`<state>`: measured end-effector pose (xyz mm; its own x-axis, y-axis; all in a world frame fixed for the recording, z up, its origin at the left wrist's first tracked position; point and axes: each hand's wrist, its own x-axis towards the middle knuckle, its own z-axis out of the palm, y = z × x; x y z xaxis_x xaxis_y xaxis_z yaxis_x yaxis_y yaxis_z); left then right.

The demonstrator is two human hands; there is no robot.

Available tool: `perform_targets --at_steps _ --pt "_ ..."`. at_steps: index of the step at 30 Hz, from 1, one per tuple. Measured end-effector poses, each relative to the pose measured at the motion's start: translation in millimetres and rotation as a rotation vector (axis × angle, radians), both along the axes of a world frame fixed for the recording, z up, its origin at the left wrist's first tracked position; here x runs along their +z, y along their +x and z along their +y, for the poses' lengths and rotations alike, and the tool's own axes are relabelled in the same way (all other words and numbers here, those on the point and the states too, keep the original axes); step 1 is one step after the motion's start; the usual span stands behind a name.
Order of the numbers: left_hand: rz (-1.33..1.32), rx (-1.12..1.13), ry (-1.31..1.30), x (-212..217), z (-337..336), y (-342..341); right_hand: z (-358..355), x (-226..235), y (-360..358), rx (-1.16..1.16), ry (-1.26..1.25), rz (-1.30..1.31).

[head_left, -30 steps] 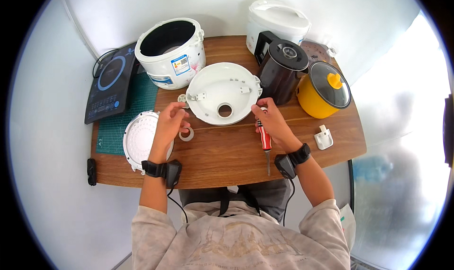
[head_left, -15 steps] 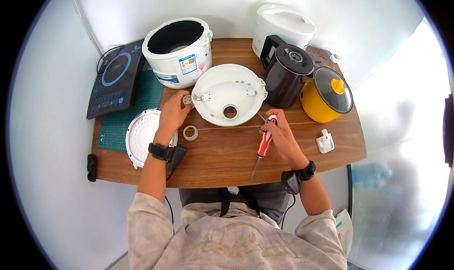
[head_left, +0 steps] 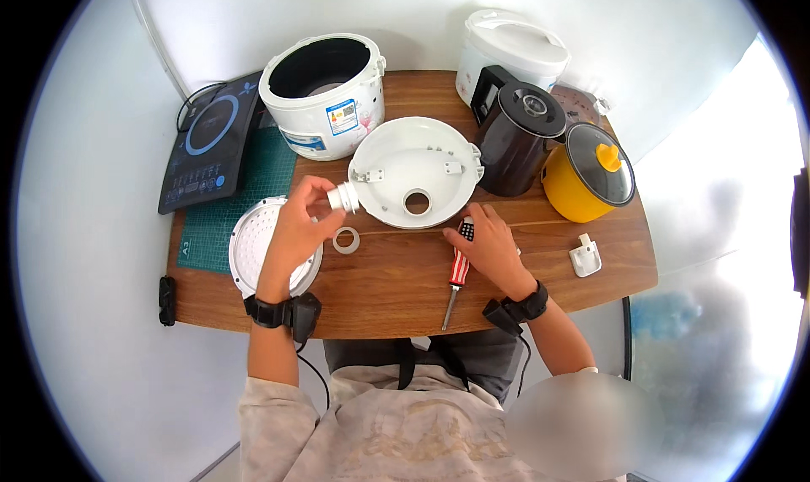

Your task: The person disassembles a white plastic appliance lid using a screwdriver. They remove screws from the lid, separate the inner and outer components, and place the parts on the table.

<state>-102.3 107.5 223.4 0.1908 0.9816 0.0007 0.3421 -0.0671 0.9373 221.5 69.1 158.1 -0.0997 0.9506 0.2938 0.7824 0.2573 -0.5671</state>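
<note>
My left hand [head_left: 295,229] pinches a small white ridged cylindrical plastic part [head_left: 343,197] between thumb and fingers, just off the left rim of a white round lid shell [head_left: 413,157]. The shell lies hollow side up, with a round hole and several small screws in it. Below it, the fingers of my right hand [head_left: 491,244] close about the upper end of a red-and-white screwdriver [head_left: 459,268], whose shaft points toward the table's front edge. A white ring [head_left: 346,251] lies near my left hand. Partly behind my left wrist is a round perforated white cover [head_left: 251,240].
An open white rice cooker body [head_left: 291,115] stands behind the shell. At left, an induction cooker [head_left: 187,181] rests partly over a green cutting mat [head_left: 202,239]. To the right are a dark kettle [head_left: 510,154], yellow pot [head_left: 567,186], closed white cooker [head_left: 481,47] and small white part [head_left: 585,258].
My left hand has lifted the white cylindrical part and turned it sideways. My right hand has shifted over the screwdriver, which sits slightly lower and further left.
</note>
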Motion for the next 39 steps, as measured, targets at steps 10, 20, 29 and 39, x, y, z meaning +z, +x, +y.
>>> perform_targets --at_steps 10,20,29,39 --pt "-0.103 -0.128 -0.162 -2.1 1.9 17.7 3.4 10.0 -21.8 -0.054 -0.016 -0.015" --pt "-0.145 -0.133 -0.127 10.6 68.8 59.8 41.7 49.7 -5.9 0.005 -0.027 0.096" --pt "-0.184 -0.306 0.016 -66.2 175.1 98.2 178.5 35.1 -23.7 0.437 0.072 0.257" --pt "-0.295 -0.222 0.207 -116.3 211.9 59.8 243.9 -33.4 -66.8 0.369 -0.111 0.932"
